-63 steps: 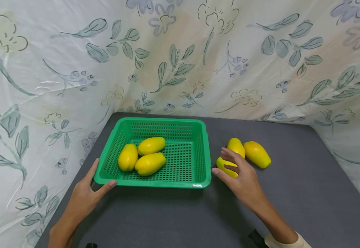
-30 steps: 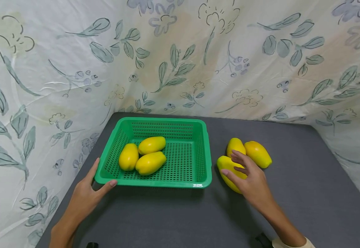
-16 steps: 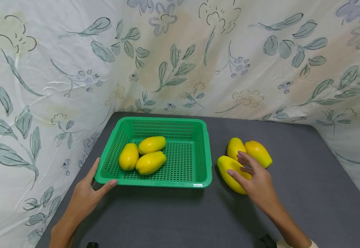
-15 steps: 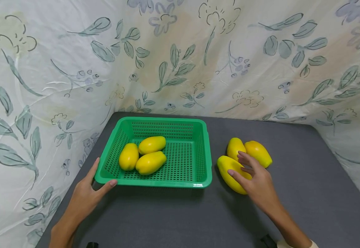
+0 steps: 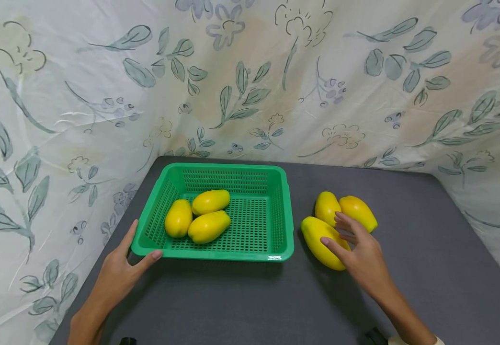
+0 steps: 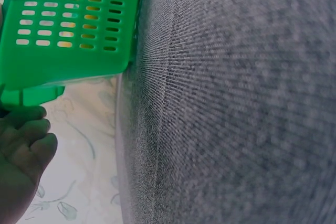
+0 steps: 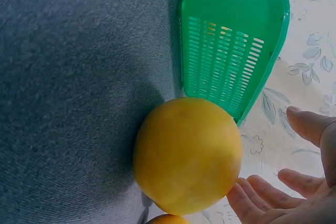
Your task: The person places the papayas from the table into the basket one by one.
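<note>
Rightward, away from the rectangular green perforated-plastic basket point(image 5: 215, 256), the right hand point(image 5: 364, 256) has shifted over two seconds; loosely spread, thumb apart from fingers, it holds nothing beside the nearest oblong yellow fruit point(image 5: 321, 242) (whether fingertips touch it, I cannot tell). That fruit lies on the dark grey tabletop point(image 5: 232, 306), near two more yellow fruits point(image 5: 357, 212). Widely spread, the left hand point(image 5: 118, 273) rests at the basket's near left corner; three glossy yellow fruits point(image 5: 209, 227) lie inside.
</note>
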`<state>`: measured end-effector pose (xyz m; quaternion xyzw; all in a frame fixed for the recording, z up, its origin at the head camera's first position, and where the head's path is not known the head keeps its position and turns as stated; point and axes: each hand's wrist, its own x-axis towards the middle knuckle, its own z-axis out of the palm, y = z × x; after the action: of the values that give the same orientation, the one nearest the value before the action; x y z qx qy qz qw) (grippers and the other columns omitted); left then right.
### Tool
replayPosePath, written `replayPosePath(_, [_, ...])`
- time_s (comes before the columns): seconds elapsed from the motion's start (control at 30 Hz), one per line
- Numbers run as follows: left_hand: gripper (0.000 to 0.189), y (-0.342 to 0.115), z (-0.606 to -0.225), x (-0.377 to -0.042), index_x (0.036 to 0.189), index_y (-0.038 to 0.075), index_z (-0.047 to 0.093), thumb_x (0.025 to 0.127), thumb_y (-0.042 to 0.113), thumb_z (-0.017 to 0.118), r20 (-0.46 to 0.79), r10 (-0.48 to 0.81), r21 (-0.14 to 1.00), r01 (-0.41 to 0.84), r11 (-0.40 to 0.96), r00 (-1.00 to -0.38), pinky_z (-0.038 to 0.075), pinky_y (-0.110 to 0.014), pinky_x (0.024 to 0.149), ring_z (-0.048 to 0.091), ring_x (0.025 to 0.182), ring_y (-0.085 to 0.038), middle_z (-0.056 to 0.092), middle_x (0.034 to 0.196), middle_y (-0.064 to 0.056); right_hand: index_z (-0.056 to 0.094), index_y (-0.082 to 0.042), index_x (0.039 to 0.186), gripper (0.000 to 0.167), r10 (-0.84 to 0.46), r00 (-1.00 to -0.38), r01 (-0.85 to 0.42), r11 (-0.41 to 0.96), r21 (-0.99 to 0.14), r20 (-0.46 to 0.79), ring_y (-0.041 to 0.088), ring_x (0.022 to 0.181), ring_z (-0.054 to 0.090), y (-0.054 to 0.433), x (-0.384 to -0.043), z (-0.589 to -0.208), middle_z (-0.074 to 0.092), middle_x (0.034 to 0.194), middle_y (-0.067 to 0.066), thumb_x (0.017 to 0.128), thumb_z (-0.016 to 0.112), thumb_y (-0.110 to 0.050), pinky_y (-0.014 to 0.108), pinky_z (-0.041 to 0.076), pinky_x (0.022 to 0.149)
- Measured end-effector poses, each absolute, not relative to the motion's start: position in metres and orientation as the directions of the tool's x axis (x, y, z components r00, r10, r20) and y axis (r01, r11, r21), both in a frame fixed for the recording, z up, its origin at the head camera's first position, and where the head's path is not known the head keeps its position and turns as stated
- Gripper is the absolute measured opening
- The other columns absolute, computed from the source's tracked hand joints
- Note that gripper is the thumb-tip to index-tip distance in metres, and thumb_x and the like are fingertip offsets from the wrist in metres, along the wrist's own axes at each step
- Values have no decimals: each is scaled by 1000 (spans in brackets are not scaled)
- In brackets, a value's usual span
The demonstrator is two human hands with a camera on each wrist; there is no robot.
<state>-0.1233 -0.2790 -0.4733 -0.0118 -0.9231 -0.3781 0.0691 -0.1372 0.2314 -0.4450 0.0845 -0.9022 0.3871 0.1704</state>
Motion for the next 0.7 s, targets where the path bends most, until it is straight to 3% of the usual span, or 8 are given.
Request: replayPosePath(0.7, [105,-279,-477,-124,173,17,9,97,38,79,187,-27,694,113,711,-982,40,-73,105,41,146,-56,38,163,-35,47,-2,157,80,-9,-966,-189,708,-681,259,45,132,60,239,-139,-454,53,155,22,96,81,-40,63,54,102])
